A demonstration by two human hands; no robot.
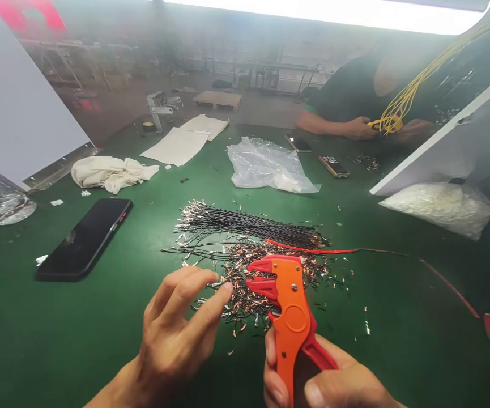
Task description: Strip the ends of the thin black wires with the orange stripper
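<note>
My left hand [180,326] is closed in a loose pinch, thumb and forefinger close together, on what looks like a thin black wire [214,285]. Fingers of my right hand [329,371] wrap the grips of an orange and red wire stripper [294,300]. Its red jaws point left, toward my left fingertips. Beneath and behind the tool spreads a heap of short wire scraps [245,266] with copper ends. Just beyond lies a bundle of black wires [248,221], metal terminals at its left end and bare copper at its right.
A black phone [85,241] and white cloth [111,173] lie left. Paper sheets [177,144], a plastic bag [270,164] and smaller phones are farther back. A red strip [312,249] runs right. Across the table, a person's hands [361,128] hold yellow wires [406,99].
</note>
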